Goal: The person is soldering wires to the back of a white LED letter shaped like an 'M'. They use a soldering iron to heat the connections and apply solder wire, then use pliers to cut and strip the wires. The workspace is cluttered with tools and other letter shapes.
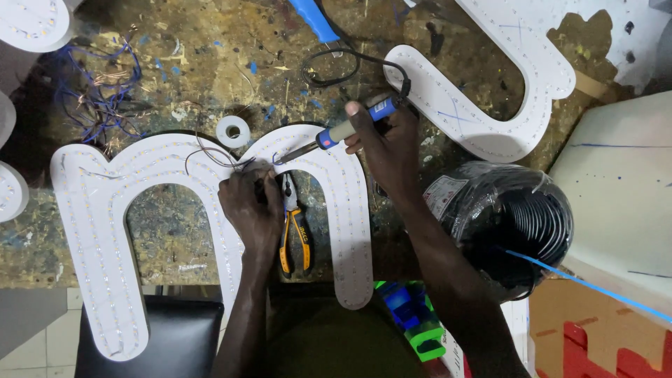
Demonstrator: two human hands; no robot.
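A large white m-shaped sign letter [98, 210] lined with rows of small lights lies on the stained workbench. My right hand [388, 143] grips a blue-handled soldering iron [343, 129], its tip resting on the letter near thin wires [224, 157] at the middle arch. My left hand [248, 203] pinches those wires against the letter's middle leg. Orange-handled pliers [294, 227] lie in the gap right beside my left hand.
A white tape roll [233, 131] sits above the letter. Another white curved letter [490, 91] lies at upper right. A black cable coil [514, 220] in plastic wrap sits right. Tangled blue and copper wire [105, 91] lies upper left. A black stool [175, 343] stands below.
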